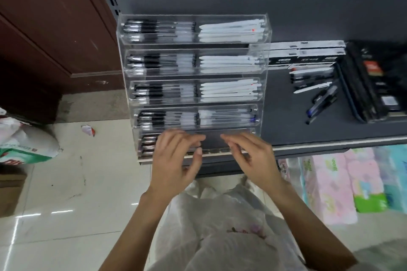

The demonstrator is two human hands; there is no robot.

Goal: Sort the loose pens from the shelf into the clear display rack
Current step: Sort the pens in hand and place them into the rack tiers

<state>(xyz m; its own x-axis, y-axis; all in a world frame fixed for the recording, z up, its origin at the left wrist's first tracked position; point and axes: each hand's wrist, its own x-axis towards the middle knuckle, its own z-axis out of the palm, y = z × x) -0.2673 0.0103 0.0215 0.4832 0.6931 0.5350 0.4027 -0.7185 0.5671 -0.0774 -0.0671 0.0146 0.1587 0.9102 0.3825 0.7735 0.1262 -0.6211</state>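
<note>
A clear display rack [265,35] with several tiers stands at the left end of the dark shelf [286,121]. Its left compartments hold black-grip pens [152,60] and its right ones white pens [229,60]. Several loose pens [317,92] lie on the shelf to the right of the rack. Both hands hover at the rack's lowest tier by the shelf's front edge. My left hand [176,158] has its fingers loosely spread over that tier's left compartment. My right hand [248,154] has relaxed fingers over the right compartment. Neither hand plainly holds a pen.
Black and white pen boxes [308,53] and black packaged goods [374,81] sit at the shelf's right. Pastel tissue packs [334,187] fill the level below. A brown door [50,28] and a sack [26,145] on the tiled floor are at the left.
</note>
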